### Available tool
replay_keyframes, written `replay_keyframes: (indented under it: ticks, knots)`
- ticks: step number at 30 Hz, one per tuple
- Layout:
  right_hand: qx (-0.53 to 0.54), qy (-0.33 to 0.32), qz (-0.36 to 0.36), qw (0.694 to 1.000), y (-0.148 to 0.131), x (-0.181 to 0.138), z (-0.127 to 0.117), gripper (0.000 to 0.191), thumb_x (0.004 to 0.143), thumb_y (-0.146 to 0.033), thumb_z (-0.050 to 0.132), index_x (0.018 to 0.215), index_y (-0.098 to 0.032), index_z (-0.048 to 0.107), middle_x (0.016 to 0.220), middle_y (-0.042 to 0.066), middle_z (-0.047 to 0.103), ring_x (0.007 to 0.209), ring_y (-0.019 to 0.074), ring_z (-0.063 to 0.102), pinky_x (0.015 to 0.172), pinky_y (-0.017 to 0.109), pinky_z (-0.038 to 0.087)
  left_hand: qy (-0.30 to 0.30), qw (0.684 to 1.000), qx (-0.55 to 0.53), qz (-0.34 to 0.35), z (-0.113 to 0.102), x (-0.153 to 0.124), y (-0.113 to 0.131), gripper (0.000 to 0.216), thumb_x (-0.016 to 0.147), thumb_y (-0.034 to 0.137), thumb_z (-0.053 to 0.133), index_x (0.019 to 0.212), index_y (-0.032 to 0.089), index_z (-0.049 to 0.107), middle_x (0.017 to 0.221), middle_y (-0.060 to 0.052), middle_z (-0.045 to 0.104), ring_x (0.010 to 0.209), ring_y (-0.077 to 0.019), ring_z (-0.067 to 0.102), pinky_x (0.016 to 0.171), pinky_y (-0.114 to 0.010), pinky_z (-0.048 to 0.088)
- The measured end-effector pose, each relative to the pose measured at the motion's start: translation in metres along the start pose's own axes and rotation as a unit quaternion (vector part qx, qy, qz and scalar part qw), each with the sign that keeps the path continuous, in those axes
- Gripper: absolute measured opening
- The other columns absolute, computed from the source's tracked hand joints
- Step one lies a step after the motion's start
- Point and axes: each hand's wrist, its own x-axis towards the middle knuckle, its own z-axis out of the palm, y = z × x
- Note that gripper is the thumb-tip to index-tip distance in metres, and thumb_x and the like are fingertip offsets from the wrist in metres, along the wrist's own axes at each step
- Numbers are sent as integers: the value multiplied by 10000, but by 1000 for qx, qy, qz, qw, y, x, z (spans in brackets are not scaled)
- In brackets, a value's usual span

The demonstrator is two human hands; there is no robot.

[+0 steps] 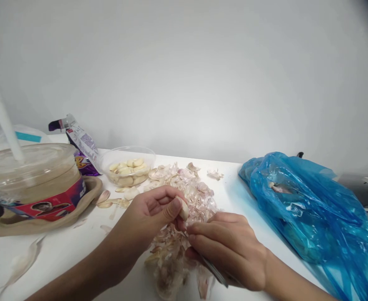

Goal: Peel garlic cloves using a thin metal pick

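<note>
Between the thumb and fingers of my left hand (161, 209) is a pale, peeled-looking garlic clove (184, 209). Close against it on the right, my right hand (230, 248) is closed around a slim metal tool (215, 271), perhaps a knife. Its grey end sticks out below the palm, and its working end is hidden by the fingers. The right fingertips are at the clove's lower side. Under and behind both hands spreads a heap of papery garlic skins (199, 194). Beyond my left hand, a clear plastic bowl (127, 150) holds several peeled cloves (130, 167).
A large drink cup (50, 179) with a white straw (5, 125) stands in a cardboard carrier (91, 194) at left. Behind it leans a purple snack bag (85, 146). A blue plastic bag (299, 209) covers the right side. A wall (184, 75) rises behind the white table (230, 192).
</note>
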Motion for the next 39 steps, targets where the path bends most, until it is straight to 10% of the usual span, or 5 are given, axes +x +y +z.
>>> replay_keyframes:
  ticks: [39]
  knots:
    - [-76,-44,-20,996,2,-12,8,122,824,-229,547,789,-135,616,760,65,656,616,113,598,520,219,472,50,999,-14,16,-1,2,-2,154,819,290,522,692,225,581,575,78,572,575,-78,509,547,-138,390]
